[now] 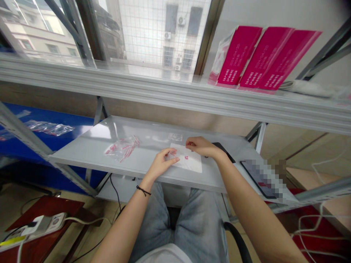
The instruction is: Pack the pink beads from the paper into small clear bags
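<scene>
A white sheet of paper (193,162) lies on the grey shelf top, with a few small pinkish-red pieces (186,157) on it. At the paper's left edge, my left hand (161,162) has thumb and fingers curled round a small clear plastic bag (172,153) with red marking. My right hand (201,146) is over the paper's upper right part, its fingertips drawn together in a pinch. Whatever is between those fingertips is too small to make out. Left of my hands lies a pile of clear bags with red edges (123,147).
Another clear bag (175,137) lies behind the paper. A dark flat object (223,151) and a tablet-like device (257,179) are at the right. Pink boxes (240,56) stand on the upper shelf (153,82). A power strip (45,226) sits low left.
</scene>
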### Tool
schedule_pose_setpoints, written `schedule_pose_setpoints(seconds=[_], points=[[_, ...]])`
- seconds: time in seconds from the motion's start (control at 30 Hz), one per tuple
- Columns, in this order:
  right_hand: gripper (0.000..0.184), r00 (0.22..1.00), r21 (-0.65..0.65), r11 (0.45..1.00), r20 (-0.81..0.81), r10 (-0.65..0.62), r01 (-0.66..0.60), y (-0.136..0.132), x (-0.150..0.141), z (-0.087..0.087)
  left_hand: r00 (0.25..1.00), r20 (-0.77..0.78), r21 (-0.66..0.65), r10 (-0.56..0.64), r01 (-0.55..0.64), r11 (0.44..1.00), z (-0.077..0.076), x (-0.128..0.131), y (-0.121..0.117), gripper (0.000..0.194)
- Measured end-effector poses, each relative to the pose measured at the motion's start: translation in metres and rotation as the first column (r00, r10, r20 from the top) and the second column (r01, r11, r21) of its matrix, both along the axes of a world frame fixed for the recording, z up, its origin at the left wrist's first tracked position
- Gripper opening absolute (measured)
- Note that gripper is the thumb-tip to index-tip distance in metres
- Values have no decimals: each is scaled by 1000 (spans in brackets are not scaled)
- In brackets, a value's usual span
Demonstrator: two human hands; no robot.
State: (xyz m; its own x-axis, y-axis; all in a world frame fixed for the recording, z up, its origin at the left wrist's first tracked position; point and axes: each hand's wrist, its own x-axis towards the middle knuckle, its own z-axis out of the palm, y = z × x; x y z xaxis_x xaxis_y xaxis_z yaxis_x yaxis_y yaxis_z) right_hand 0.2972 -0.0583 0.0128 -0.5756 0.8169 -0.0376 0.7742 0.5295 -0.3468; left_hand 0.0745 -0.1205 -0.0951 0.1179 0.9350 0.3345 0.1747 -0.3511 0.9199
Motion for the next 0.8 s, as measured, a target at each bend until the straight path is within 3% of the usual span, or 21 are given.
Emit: schedule_pose_setpoints(seconds=[0.13,0.43,0.8], points=[[18,992,14,995,-75,100,-99,-15,-16,12,1000,-3,13,-3,3,1000,0,0,1,38],[18,959,52,966,-118,258,-254,-22,-44,5,1000,-14,40,12,-11,999,-1,0,3,42],[20,944,117,968,-223,242,-220,-30,-41,6,1000,14,50,9,-10,999,-2,0,4,39]])
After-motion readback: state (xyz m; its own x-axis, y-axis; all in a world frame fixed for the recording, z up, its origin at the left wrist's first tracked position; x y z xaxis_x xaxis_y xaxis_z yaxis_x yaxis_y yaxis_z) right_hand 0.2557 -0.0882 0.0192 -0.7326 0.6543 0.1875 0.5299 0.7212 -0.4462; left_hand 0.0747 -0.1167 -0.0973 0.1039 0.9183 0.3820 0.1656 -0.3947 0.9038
